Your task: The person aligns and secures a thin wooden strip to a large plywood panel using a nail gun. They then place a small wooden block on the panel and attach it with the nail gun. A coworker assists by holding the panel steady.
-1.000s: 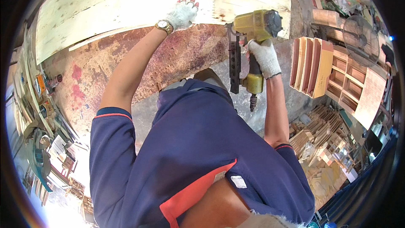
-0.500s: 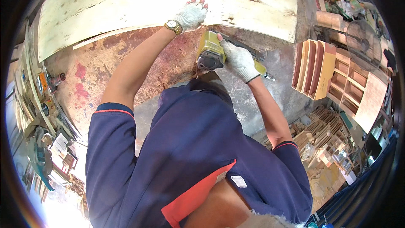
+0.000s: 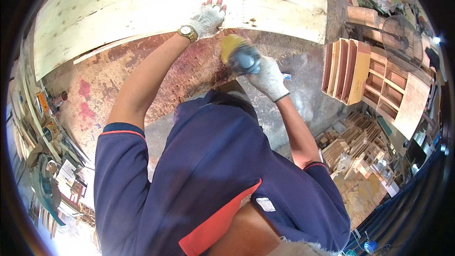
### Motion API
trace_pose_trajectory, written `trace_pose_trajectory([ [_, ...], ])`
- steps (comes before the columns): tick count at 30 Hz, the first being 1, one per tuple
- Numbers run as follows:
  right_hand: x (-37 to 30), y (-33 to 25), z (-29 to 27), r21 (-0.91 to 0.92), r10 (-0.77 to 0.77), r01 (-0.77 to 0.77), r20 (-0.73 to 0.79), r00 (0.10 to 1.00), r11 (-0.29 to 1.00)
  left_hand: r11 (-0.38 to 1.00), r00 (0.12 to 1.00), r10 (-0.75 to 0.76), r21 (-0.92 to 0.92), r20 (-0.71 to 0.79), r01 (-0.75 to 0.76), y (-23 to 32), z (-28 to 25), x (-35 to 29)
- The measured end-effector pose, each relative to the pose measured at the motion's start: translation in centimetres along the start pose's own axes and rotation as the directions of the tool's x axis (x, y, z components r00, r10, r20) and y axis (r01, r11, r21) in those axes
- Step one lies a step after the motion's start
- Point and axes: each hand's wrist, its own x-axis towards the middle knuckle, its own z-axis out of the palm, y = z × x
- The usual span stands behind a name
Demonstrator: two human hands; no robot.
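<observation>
A pale plywood sheet [image 3: 118, 12] with knots and dark streaks spans the top of the view. My left hand [image 3: 207, 21], in a white knit glove with bare fingertips, lies flat on its near edge, fingers stretched out. A gold watch [image 3: 187, 31] is on that wrist. My right hand [image 3: 268, 79], gloved the same way, grips a yellow and black nail gun [image 3: 241, 59] just below the sheet's edge. The nail gun is smeared by motion, and its nose cannot be made out. The glove hides most of its handle.
At the right stand wooden compartment units [image 3: 386, 83] and a fan [image 3: 402, 40]. Wood offcuts [image 3: 362, 137] are piled below them. Long wood strips [image 3: 31, 99] and tools lie along the left side. The stained concrete floor [image 3: 113, 83] shows beneath the sheet.
The nail gun has turned in my right hand's grip, so its black end now faces up more and its air fitting is out of sight. My left hand stays on the sheet.
</observation>
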Motion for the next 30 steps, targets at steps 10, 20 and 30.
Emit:
trace_pose_trajectory([
  [10, 0.9, 2.3, -6.8, 0.644, 0.509, -0.391, 0.003, 0.861, 0.658, 0.998, 0.995, -0.06, -0.031, 0.084, 0.063, 0.3, -0.5, 0.0],
  [20, 1.6, 2.8, -6.0, 0.704, 0.516, -0.332, -0.057, 0.855, 0.628, 0.998, 0.998, -0.051, -0.027, 0.034, 0.052, 0.2, -0.4, -0.2],
  [30, 2.0, 0.9, -6.8, 0.672, 0.486, -0.36, 0.0, 0.874, 0.647, 0.997, 0.995, -0.067, -0.019, 0.068, 0.069, 0.3, -0.5, -0.1],
])
